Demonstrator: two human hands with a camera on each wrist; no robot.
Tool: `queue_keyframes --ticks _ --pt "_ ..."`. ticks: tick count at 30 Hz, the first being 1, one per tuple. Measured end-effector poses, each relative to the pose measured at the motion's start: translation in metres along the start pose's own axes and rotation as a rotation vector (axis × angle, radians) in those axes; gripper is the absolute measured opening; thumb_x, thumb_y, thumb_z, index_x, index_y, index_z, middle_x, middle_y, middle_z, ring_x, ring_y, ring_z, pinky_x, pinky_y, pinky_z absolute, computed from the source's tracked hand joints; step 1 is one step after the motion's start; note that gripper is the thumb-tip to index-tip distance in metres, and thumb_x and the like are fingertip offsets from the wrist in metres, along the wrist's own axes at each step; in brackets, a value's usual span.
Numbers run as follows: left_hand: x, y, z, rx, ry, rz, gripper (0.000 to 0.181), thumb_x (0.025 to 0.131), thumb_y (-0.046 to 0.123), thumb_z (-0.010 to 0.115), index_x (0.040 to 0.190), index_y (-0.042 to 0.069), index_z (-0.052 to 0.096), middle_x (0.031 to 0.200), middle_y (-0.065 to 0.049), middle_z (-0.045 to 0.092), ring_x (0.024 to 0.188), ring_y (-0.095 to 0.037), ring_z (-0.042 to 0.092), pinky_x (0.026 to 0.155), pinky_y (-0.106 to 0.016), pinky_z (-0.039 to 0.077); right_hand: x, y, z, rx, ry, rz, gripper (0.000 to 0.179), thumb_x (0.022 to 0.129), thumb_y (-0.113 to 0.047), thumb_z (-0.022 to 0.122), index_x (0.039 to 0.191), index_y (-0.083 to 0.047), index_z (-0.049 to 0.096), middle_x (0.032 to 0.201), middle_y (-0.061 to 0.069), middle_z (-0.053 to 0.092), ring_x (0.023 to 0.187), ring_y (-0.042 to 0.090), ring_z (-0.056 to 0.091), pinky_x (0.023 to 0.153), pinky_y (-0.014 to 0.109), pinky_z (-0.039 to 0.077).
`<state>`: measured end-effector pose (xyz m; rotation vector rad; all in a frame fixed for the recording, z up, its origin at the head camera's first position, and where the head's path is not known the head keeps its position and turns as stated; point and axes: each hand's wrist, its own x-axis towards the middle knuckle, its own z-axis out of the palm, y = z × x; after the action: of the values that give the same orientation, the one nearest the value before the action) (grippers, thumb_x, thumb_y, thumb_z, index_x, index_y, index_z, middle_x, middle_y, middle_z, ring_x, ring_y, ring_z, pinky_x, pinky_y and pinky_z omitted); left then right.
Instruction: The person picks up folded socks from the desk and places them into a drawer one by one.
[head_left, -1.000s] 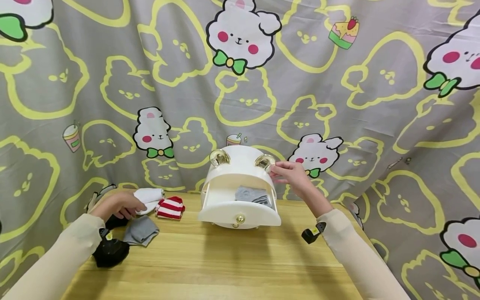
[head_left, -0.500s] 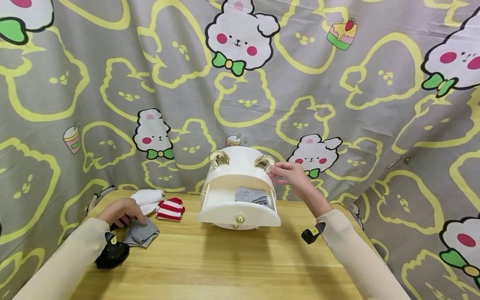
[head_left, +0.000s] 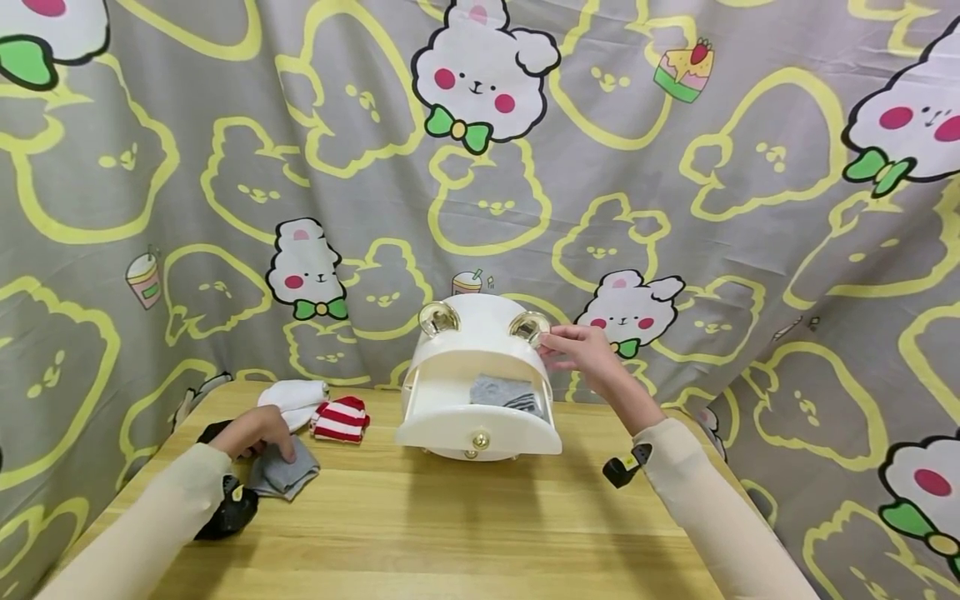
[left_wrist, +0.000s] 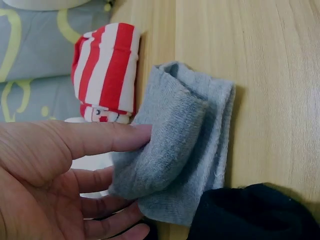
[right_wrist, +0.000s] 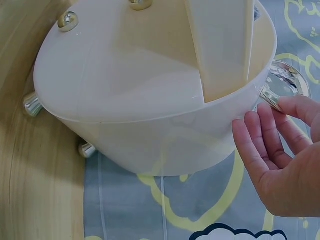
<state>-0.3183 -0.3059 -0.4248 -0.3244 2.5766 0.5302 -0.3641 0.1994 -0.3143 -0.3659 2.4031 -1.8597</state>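
No writing, label, brand or number can be read in any of the views. The curtain (head_left: 675,208) carries only cartoon drawings, the white box (head_left: 480,383) is plain, and the socks (left_wrist: 185,145) show no lettering; the striped one bears a small printed figure, not words.
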Motion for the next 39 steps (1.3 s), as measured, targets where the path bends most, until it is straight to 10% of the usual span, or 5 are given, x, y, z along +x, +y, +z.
queue_keyframes --ticks 12,20,30,39 --pt "0.000 -0.011 -0.003 -0.109 -0.020 0.038 0.054 0.081 0.021 0.081 0.113 -0.013 0.053 0.103 -0.026 0.059 0.094 -0.036 0.062 0.078 -0.043 0.059 0.001 0.002 0.000 -0.002 -0.002 -0.009 0.038 0.098 -0.023 0.070 0.119 0.007 0.066 0.086 -0.003 0.075 0.083 0.012 0.073 0.091 0.050 0.061" --pt "-0.002 -0.027 -0.012 -0.261 -0.162 0.155 0.052 0.083 0.022 0.076 0.116 -0.012 0.053 0.107 -0.021 0.061 0.101 -0.032 0.062 0.087 -0.045 0.058 0.002 0.004 -0.001 0.015 -0.004 -0.004 0.034 0.097 -0.022 0.071 0.117 0.005 0.068 0.085 -0.003 0.075 0.083 0.013 0.073 0.092 0.052 0.060" --pt "-0.008 -0.029 -0.023 -0.271 -0.271 0.249 0.011 0.090 0.014 0.074 0.097 0.009 0.067 0.081 0.002 0.056 0.073 -0.013 0.051 0.075 -0.031 0.052 0.003 0.004 -0.001 -0.001 -0.001 -0.001 0.040 0.097 -0.025 0.071 0.120 0.007 0.066 0.087 -0.002 0.075 0.084 0.013 0.074 0.090 0.047 0.061" --pt "-0.008 -0.032 -0.024 -0.340 -0.297 0.286 0.033 0.090 0.014 0.074 0.120 0.004 0.064 0.081 0.002 0.057 0.071 -0.014 0.051 0.071 -0.030 0.052 0.004 0.004 -0.002 0.000 -0.004 0.005 0.041 0.097 -0.026 0.072 0.120 0.007 0.066 0.087 -0.002 0.076 0.084 0.013 0.074 0.090 0.046 0.062"
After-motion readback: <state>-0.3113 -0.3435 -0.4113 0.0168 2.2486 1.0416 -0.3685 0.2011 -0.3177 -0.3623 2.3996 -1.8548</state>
